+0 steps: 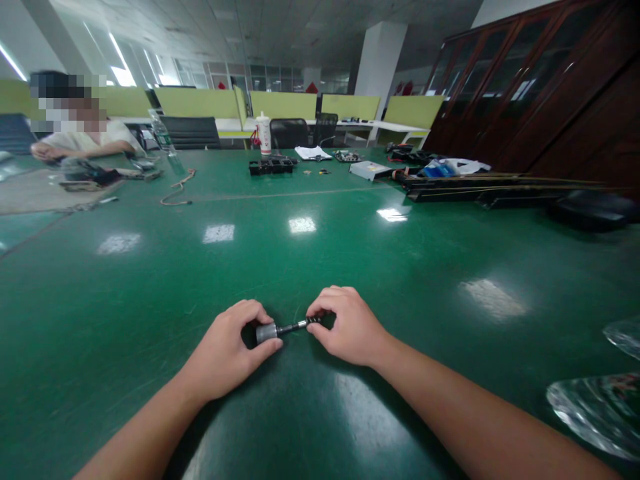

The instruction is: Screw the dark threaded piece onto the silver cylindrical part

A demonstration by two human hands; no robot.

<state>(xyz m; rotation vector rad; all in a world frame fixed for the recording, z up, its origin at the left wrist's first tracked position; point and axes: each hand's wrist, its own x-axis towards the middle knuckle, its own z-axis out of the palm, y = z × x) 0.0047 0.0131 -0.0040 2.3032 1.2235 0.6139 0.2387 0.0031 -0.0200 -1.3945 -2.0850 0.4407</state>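
A small metal part, with a grey cylinder [267,333] at its left end and a thin shaft [291,327] running right, lies level just over or on the green table [240,260]. My left hand [231,347] holds the cylinder between thumb and fingers. At the other end, my right hand [347,325] pinches the dark, spiral-looking tip [313,320] of the shaft. Whether the part touches the tabletop cannot be made out.
Across the table sit a black part [273,166], a white bottle [263,133], a silver box [370,170] and long black pieces [450,189]. A person [87,133] sits at the far left. Clear plastic packaging [597,413] lies at the right edge.
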